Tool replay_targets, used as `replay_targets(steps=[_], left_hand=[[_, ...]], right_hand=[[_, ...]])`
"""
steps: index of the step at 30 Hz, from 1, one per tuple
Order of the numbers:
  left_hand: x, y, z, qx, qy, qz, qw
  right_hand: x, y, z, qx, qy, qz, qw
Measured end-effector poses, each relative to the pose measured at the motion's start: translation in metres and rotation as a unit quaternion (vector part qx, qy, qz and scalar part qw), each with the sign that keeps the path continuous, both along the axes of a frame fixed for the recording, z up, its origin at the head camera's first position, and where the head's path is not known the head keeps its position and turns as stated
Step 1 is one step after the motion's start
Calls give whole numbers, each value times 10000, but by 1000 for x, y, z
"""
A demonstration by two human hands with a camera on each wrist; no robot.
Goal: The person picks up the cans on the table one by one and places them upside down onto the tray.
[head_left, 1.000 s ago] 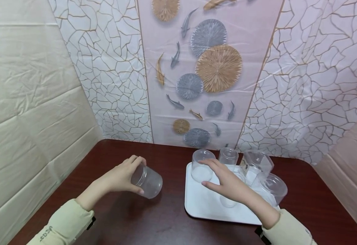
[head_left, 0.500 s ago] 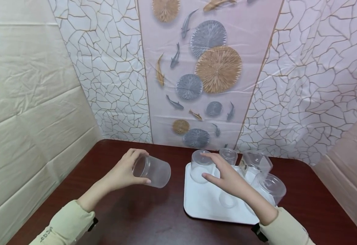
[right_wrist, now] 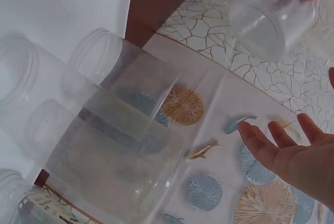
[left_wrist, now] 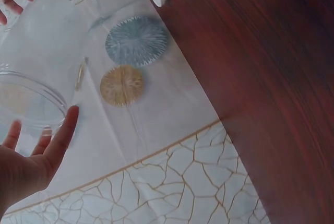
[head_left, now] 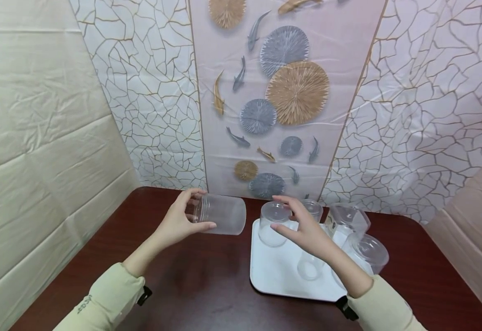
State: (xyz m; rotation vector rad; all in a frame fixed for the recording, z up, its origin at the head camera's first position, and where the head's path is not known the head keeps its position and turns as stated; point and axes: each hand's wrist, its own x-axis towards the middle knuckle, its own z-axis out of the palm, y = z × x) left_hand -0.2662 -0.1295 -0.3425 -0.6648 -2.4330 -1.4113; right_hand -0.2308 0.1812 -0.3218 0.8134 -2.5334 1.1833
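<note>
My left hand grips a clear plastic jar round its threaded mouth end. The jar lies on its side in the air, base pointing right, left of the white tray. In the left wrist view, the hand's fingers rest along the jar's rim. My right hand is raised over the tray with fingers spread and bent, holding nothing. Behind its fingertips stands another clear jar, mouth down on the tray; whether they touch it cannot be told from the head view, but the right wrist view shows them apart.
Several more clear jars stand on the tray, among them a labelled angular one at the back and a wide one at the right. Dark red tabletop surrounds the tray. A patterned cloth wall rises behind the table.
My left hand has lifted the jar up and to the right, turning it from a downward tilt to nearly level. The right hand has stayed over the tray, shifting only slightly.
</note>
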Motion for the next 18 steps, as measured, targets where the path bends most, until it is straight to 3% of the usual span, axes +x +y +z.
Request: replay_targets(steps=[8,18], left_hand=[[-1,14,2,991,-256,-109,9947],[-1,31,8,1652,-331,-600,9839]], right_hand=[[-6,1,4,-971,-803,-37,9920],[-6,3,6,-1463,-1365,19,9798]])
